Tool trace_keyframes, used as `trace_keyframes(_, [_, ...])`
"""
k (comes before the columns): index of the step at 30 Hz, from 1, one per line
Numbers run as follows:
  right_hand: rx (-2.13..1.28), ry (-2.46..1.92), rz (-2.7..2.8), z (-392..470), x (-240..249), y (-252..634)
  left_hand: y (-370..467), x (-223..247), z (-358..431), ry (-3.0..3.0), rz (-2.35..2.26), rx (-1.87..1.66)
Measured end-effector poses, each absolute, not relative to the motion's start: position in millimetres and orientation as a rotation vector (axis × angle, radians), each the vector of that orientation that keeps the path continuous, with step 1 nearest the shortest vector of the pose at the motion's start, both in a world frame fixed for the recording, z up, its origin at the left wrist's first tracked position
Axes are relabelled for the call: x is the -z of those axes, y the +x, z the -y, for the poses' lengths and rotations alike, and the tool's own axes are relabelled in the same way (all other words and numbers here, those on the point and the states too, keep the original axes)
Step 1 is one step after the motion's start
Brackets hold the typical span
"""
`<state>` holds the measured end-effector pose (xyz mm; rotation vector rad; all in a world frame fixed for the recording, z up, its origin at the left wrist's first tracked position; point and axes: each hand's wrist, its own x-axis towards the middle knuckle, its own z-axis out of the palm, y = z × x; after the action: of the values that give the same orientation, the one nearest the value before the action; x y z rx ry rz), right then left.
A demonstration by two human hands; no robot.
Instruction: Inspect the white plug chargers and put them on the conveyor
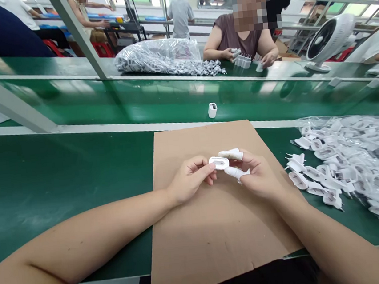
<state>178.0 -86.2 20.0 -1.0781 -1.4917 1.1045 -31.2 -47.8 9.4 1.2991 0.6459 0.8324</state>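
Above a brown cardboard sheet [199,239], a small white oval plastic part [219,163] is held with its hollow side facing up. My left hand [193,177] pinches its left end between thumb and fingers. At its right end are the thumb and index finger of my right hand [256,171], both wearing white finger covers and closed around the part's edge. Right of the cardboard lies a pile of similar white parts [332,164], some showing metal pins, partly in clear plastic.
On the green conveyor [122,108] beyond the cardboard stands a white block [212,110]. Across it sit a bulging clear bag of white parts [161,57], a person handling white pieces [241,38] and a white fan [329,39]. A slanted metal post [7,97] rises at left.
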Motion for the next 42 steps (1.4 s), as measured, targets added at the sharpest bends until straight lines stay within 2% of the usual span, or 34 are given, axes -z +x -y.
trace_keyframes(8, [-1.237,-1.086,1.448,82.5,-13.7,172.5,-31.3,-12.1,44.2,1.288,-0.631,-0.712])
trace_keyframes(13, [-1.113,-1.260,1.432,75.4,-14.0,176.6,-24.1,-16.3,33.4,1.318,-1.005,-0.775])
trace_keyframes(17, [-1.175,-1.321,1.338,68.9,-12.8,183.3,-12.8,-27.3,-17.5,1.551,-1.367,-0.928])
trace_keyframes(21, [-1.329,-1.122,1.105,62.9,-8.6,184.9,0.4,-39.5,-86.6,1.740,-1.581,-1.078])
trace_keyframes(29, [-1.378,-1.055,0.982,54.8,-8.5,189.3,13.2,-28.4,-146.8,1.861,-1.721,-0.919])
trace_keyframes(34, [-1.323,-1.055,0.927,54.0,-10.4,193.8,3.2,-27.3,-112.6,1.972,-1.550,-0.848])
trace_keyframes(39, [-1.208,-1.139,1.061,57.3,-16.3,194.2,-20.3,-29.4,-6.3,2.122,-1.070,-0.670])
trace_keyframes(42, [-1.010,-1.222,1.310,65.6,-22.8,193.0,-30.7,-28.2,41.9,2.281,-0.910,-0.543])
